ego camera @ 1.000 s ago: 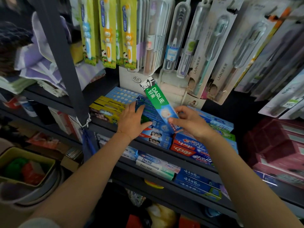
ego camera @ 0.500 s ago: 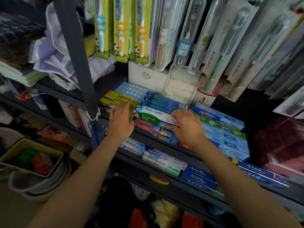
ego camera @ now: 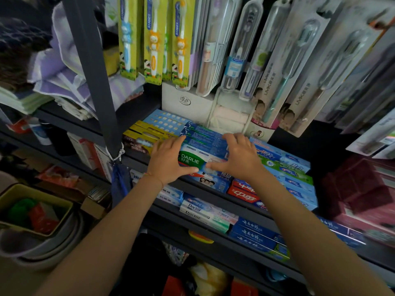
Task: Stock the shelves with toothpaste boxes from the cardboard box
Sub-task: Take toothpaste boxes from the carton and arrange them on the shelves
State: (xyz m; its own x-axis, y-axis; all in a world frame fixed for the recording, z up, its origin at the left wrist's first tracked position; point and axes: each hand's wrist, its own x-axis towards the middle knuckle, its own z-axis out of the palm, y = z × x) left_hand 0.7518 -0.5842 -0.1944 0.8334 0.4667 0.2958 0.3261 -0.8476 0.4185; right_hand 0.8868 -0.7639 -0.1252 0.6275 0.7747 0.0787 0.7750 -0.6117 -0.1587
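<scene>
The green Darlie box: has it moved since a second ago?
Yes. The Darlie box has gone from tilted up against the hanging toothbrush packs to lying flat on the toothpaste stack, between the left hand and right hand.

Dark metal shelving (ego camera: 213, 194) fills the scene, a grey upright post (ego camera: 94, 77) rising at the left with white cord (ego camera: 116, 153) tied round it. Packaged toothbrushes (ego camera: 152, 39) hang at the far top. Folded cloths (ego camera: 64, 77) lie far left. Stacked basins (ego camera: 32, 242) sit near left on the floor. Lighting is dim.

Green Darlie box (ego camera: 193, 160) — flat atop shelf stack.
</scene>
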